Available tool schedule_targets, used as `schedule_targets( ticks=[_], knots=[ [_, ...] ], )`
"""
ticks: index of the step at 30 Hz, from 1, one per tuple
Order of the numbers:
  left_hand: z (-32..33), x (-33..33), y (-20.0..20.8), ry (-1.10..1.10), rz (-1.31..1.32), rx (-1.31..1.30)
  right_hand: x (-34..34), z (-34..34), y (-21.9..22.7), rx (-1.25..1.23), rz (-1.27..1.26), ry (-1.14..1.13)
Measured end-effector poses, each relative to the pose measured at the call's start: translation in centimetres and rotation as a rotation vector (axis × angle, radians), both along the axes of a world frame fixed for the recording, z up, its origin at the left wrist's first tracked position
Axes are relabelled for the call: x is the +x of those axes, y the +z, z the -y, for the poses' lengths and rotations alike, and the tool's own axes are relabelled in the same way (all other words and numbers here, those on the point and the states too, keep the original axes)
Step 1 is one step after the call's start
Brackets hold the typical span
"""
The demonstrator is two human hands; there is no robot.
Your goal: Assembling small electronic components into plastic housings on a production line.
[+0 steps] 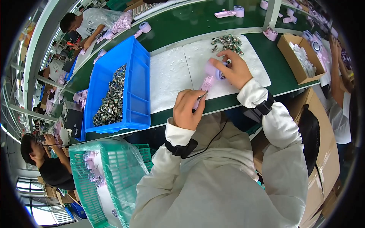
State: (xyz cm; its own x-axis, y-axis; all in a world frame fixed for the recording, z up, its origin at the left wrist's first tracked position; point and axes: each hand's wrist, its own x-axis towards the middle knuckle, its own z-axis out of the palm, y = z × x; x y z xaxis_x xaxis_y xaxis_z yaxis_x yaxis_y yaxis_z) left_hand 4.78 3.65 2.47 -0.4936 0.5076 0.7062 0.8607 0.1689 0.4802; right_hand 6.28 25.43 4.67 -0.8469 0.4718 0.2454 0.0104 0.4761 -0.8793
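Note:
My right hand (235, 70) grips the round head of a pink handheld fan part (210, 76) over a white foam sheet (178, 72). My left hand (187, 109) pinches the lower end of the fan's pink handle, with a small dark metal piece at the fingertips. Just beyond my right hand, on the foam, lies a small heap of grey metal parts (228, 41).
A blue bin (135, 95) of small metal parts sits to the left on the green bench (182, 22). A green basket (121, 167) with pink parts under plastic is at lower left. A cardboard box (291, 57) stands right. Other people work at the left and right.

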Motion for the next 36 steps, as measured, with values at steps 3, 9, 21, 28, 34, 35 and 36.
schedule_targets(
  ticks=[3,9,21,28,34,35,36],
  knots=[
    [-0.3,-0.4,-1.1,0.071,0.14,-0.039,0.5,0.0,-1.1,0.118,-0.086,-0.018],
    [0.3,-0.4,-2.4,0.037,0.592,0.211,2.1,1.4,0.7,0.267,0.029,0.441],
    [1.1,1.3,-1.5,-0.039,0.596,0.143,2.1,1.7,-1.1,0.408,-0.112,0.537],
    [0.7,2.2,-1.0,-0.025,0.315,-0.029,1.8,1.8,-1.6,0.614,-0.158,0.507],
    [1.2,2.3,-1.7,-0.027,0.42,0.0,1.3,1.4,-2.2,0.522,-0.288,0.503],
    [1.2,2.3,-1.7,-0.025,0.45,0.008,1.3,1.8,-2.3,0.464,-0.25,0.467],
    [1.2,2.2,-1.7,-0.026,0.45,0.006,1.4,2.2,-2.3,0.405,-0.212,0.43]
  ],
)
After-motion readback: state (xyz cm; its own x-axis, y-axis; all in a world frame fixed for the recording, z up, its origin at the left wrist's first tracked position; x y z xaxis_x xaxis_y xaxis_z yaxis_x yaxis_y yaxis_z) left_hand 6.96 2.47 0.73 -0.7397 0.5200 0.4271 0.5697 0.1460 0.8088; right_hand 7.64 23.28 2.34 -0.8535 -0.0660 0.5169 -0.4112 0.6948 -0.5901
